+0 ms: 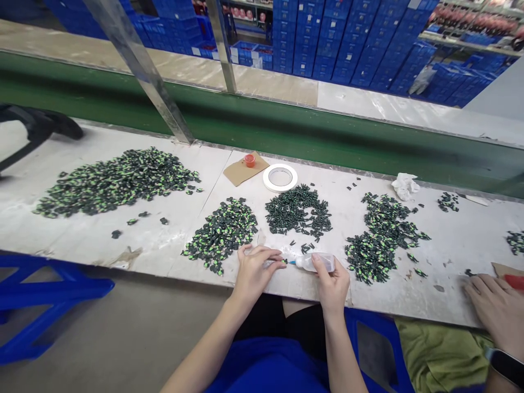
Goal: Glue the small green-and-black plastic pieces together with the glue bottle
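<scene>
My left hand pinches a small black and green piece between thumb and fingertips. Wrapped round a translucent squeeze bottle, my right hand holds it on its side, its thin blue tip pointing left at the piece. I cannot tell whether the tip touches it. Beyond my left hand lies a heap of black and green pieces. A heap of small dark parts spreads behind the bottle. Another heap of black and green pieces sits right of my right hand.
A larger heap covers the bench's left part. At the back are a white tape roll, a red-filled cup on cardboard, and crumpled tissue. A co-worker's hand rests at right. A green rail runs behind.
</scene>
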